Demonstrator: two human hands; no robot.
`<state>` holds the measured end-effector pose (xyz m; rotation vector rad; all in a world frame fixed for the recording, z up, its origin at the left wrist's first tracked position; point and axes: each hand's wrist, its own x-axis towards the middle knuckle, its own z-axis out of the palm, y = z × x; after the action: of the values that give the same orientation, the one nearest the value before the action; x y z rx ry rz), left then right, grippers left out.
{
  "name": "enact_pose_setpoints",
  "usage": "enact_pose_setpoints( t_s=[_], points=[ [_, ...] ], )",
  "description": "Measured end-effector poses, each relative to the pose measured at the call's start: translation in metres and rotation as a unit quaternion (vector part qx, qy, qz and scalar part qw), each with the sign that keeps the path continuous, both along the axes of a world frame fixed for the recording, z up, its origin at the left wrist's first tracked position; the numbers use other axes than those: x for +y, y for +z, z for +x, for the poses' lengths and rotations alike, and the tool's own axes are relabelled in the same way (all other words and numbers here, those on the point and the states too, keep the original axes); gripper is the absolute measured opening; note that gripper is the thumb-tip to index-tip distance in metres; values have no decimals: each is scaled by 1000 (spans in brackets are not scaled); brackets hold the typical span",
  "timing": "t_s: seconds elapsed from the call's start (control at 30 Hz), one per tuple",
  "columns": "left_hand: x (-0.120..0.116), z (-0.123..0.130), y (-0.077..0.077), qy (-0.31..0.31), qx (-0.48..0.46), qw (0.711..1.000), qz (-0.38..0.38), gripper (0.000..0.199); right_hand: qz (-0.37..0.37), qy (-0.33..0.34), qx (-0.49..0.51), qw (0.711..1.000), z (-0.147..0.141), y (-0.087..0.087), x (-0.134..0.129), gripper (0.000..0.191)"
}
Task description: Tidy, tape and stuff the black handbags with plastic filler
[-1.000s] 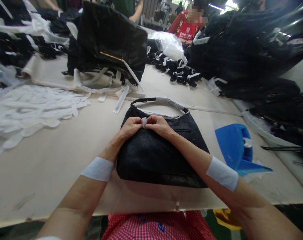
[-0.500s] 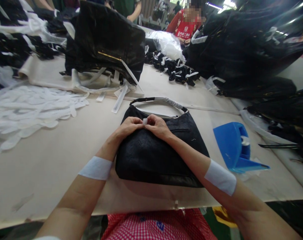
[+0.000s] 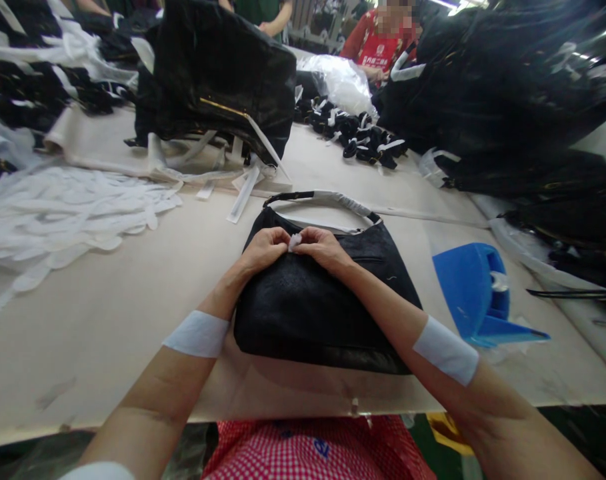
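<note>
A black handbag (image 3: 323, 313) lies on the pale table in front of me, its handle (image 3: 343, 201) partly wrapped in white and arched away from me. Over the bag's upper part, my left hand (image 3: 269, 250) pinches one side of a small white piece (image 3: 295, 241). From the other side my right hand (image 3: 323, 248) pinches the same piece, with the fingertips of both hands almost touching. What lies under the fingertips is hidden. White bands are wrapped round both forearms.
White strips (image 3: 83, 207) are heaped on the left. A large black bag (image 3: 223, 73) stands behind. Small black straps (image 3: 363, 137) lie at the back, near a person in red (image 3: 377, 50). On the right are a blue holder (image 3: 475, 290) and piled black bags (image 3: 483, 100).
The white piece between my fingertips looks more crumpled and spread. Both hands have shifted slightly on the bag, and the whole view has moved a little.
</note>
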<state>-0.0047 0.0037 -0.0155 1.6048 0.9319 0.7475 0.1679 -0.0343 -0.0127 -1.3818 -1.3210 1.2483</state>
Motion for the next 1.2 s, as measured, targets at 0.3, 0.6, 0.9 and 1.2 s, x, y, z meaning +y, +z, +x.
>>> enact_pose_setpoints(
  t_s=[0.3,0.6,0.9,1.2],
  points=[
    [-1,-4,4,-23,-20,996,-83,23,-8,-1,21,1000,0,4,-2,25],
    [2,2,-5,24,-14,999,-23,18,0,10,34,999,2,1,-3,26],
    [-1,4,-4,2,23,998,51,10,-17,-8,58,998,1,2,-5,27],
    [-6,-1,7,-31,31,997,-69,21,6,-9,56,998,3,-1,-8,28]
  ],
)
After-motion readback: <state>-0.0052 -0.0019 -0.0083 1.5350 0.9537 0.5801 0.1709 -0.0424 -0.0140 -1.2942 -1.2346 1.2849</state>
